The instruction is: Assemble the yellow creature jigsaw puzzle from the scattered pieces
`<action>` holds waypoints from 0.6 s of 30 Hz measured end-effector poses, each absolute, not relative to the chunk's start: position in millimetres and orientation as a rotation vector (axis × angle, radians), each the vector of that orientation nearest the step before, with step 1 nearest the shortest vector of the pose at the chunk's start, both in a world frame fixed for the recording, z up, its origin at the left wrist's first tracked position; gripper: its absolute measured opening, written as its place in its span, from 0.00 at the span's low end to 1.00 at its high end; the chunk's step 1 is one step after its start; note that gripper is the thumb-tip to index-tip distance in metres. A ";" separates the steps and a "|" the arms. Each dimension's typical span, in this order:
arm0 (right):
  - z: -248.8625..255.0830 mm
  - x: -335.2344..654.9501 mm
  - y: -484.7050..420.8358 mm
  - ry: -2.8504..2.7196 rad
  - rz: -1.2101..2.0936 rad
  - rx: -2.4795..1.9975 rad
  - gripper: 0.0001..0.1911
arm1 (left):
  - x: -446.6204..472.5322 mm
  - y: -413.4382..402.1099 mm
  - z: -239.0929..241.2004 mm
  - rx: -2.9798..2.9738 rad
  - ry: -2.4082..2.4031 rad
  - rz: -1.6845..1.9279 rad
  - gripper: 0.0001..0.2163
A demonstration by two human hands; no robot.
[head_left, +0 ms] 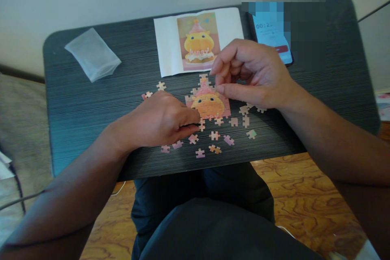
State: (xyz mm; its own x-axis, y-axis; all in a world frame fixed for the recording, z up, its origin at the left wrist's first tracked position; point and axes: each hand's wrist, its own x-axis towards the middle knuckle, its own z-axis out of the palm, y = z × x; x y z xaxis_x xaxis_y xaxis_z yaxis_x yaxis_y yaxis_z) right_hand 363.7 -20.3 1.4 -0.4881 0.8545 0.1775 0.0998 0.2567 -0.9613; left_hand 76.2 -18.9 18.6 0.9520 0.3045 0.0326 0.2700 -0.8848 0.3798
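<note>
A small partly joined jigsaw (pixel 209 103) of a yellow creature with a pink hat lies on the dark table (pixel 91 101). My left hand (pixel 161 120) rests on the table at the jigsaw's left edge, fingers curled, fingertips touching the lower left corner. My right hand (pixel 250 73) hovers above the jigsaw's upper right, thumb and fingers pinched together; what they hold, if anything, is too small to make out. Several loose pieces (pixel 215 135) lie scattered below and beside the jigsaw.
A reference picture (pixel 198 42) of the same creature lies on white paper behind the jigsaw. A crumpled clear plastic bag (pixel 93 55) is at the back left. A phone (pixel 272 36) showing a timer lies at the back right. My lap and a wooden floor are below.
</note>
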 end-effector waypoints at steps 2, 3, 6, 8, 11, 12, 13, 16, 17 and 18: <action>2.0 363.9 -20.7 -1.796 1.289 -0.848 0.14 | 76.2 -18.9 18.7 2.725 0.415 0.138 0.11; 2.3 363.8 -20.9 -1.794 1.288 -0.841 0.14 | 76.3 -18.8 18.8 2.725 0.416 0.139 0.11; 3.3 362.9 -21.4 -1.784 1.298 -0.864 0.15 | 76.7 -18.6 19.1 2.733 0.413 0.132 0.12; 3.7 362.3 -21.5 -1.781 1.309 -0.869 0.16 | 77.0 -18.5 19.2 2.737 0.408 0.128 0.12; 3.4 361.6 -21.5 -1.776 1.310 -0.837 0.16 | 77.2 -18.8 19.1 2.729 0.405 0.133 0.12; 3.2 361.5 -21.5 -1.772 1.309 -0.837 0.16 | 77.2 -18.9 18.9 2.727 0.409 0.132 0.12; 3.1 361.5 -21.6 -1.768 1.309 -0.846 0.17 | 77.0 -19.0 18.7 2.727 0.415 0.128 0.12; 3.4 361.9 -21.9 -1.766 1.306 -0.880 0.18 | 76.3 -18.9 17.8 2.736 0.428 0.109 0.13; 3.7 362.1 -21.9 -1.775 1.302 -0.886 0.17 | 76.1 -18.9 17.5 2.740 0.427 0.109 0.13; 4.1 362.4 -21.9 -1.786 1.298 -0.889 0.17 | 76.0 -18.7 17.2 2.743 0.423 0.112 0.13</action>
State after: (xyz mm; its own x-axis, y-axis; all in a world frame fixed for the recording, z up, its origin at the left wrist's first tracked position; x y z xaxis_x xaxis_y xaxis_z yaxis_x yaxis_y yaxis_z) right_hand 362.4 -21.9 4.1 -0.4830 0.8595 0.1671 0.1064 0.2471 -0.9631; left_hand 76.0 -18.7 17.2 0.9519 0.3055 0.0226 0.2768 -0.8894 0.3637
